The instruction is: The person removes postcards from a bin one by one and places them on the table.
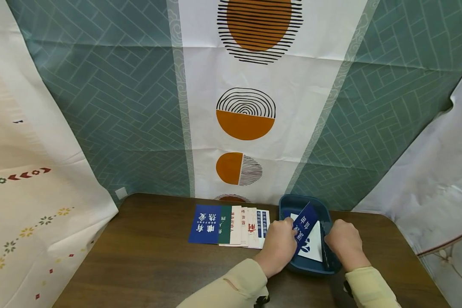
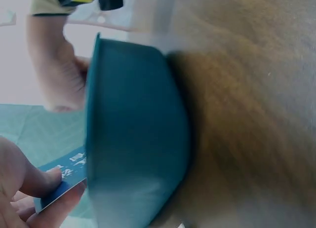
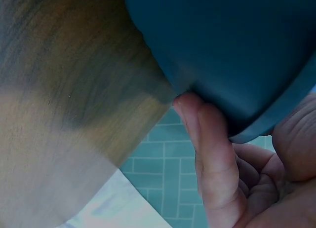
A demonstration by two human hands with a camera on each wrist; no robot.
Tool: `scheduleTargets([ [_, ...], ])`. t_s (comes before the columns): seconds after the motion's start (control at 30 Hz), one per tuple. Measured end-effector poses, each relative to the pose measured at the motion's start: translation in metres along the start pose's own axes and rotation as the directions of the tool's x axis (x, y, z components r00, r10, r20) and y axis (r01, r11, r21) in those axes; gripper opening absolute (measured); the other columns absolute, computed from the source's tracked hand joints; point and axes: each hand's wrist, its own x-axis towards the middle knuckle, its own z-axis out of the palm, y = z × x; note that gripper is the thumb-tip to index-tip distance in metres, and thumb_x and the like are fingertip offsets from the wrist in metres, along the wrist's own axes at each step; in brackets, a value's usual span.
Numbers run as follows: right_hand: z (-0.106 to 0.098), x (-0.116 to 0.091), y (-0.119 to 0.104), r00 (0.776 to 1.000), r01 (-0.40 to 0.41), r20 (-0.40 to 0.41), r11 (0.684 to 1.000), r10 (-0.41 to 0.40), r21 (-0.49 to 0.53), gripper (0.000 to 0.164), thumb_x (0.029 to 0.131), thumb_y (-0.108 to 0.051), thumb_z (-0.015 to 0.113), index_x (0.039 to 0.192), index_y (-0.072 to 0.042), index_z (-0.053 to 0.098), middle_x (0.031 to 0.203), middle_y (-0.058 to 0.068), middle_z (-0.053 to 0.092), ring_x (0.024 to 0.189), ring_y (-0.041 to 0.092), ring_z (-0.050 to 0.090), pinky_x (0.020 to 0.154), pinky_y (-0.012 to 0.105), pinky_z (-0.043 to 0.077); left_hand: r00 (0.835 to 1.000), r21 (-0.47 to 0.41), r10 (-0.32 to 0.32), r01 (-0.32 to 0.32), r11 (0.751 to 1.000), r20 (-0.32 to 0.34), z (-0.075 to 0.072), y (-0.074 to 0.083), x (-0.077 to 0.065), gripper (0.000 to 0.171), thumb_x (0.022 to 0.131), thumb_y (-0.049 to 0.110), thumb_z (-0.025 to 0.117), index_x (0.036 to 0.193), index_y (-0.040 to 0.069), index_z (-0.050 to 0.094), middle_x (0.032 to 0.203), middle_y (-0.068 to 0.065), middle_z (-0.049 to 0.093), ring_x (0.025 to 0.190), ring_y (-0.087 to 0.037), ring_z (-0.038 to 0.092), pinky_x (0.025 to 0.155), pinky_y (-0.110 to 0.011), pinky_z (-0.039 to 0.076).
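My left hand (image 1: 276,244) pinches a dark blue card (image 1: 305,226) with white characters between thumb and fingers. The card is tilted over a blue plastic bin (image 1: 301,199) on the table. In the left wrist view, the thumb lies flat on the card (image 2: 74,164), close beside the bin's wall (image 2: 133,124). My right hand (image 1: 344,241) grips the bin's right rim. Its fingers (image 3: 212,154) press the outer wall in the right wrist view, the thumb being over the rim. A white card (image 1: 313,244) with blue print lies inside the bin, partly covered by the blue card.
Left of the bin, several overlapping cards lie in a row on the brown wooden table (image 1: 150,261): a blue one (image 1: 205,224), a green one (image 1: 225,222) and white ones with red or blue print. A patterned cloth (image 1: 146,107) hangs behind the table.
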Motion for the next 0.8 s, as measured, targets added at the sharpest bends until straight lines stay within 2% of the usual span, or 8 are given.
scheduleTargets([
  [0.17,0.0,-0.001,-0.001,1.0,-0.01,0.01,1.0,0.01,-0.001,0.028,0.076,-0.012,0.064,0.091,0.011,0.056,0.072,0.016,0.055,0.058,0.025,0.05,0.051,0.038,0.049,0.999,-0.118,-0.024,0.02,0.993,-0.035,-0.018,-0.007,0.002,0.019,0.09,0.016,0.061,0.107,0.008,0.063,0.093,0.0,0.065,0.076,0.0,0.057,0.062,-0.015,0.045],
  [0.23,0.001,-0.001,-0.001,1.0,-0.014,0.011,1.0,0.014,0.0,0.028,0.076,-0.012,0.064,0.091,0.011,0.056,0.071,0.015,0.055,0.057,0.025,0.049,0.05,0.037,0.048,0.998,-0.13,-0.042,0.035,0.991,-0.053,-0.026,-0.01,0.003,0.022,0.09,0.017,0.061,0.11,0.008,0.062,0.096,0.0,0.065,0.078,-0.001,0.057,0.063,-0.017,0.046],
  [0.5,0.001,0.001,0.0,1.0,-0.013,0.014,1.0,0.013,-0.005,0.028,0.076,-0.012,0.063,0.091,0.011,0.056,0.072,0.015,0.054,0.058,0.025,0.049,0.05,0.038,0.048,0.985,-0.221,-0.118,0.088,0.971,-0.125,-0.06,-0.026,0.005,0.026,0.09,0.018,0.061,0.114,0.008,0.061,0.1,-0.003,0.065,0.077,-0.01,0.062,0.057,-0.025,0.049],
  [0.8,0.002,0.002,-0.001,1.0,-0.02,0.016,1.0,0.02,-0.002,0.028,0.077,-0.012,0.064,0.092,0.011,0.056,0.072,0.015,0.053,0.058,0.025,0.049,0.049,0.037,0.047,0.956,-0.179,-0.102,0.053,0.982,-0.275,-0.091,-0.051,0.008,0.026,0.088,0.017,0.064,0.112,0.006,0.062,0.098,-0.006,0.066,0.077,-0.012,0.063,0.059,-0.02,0.048],
])
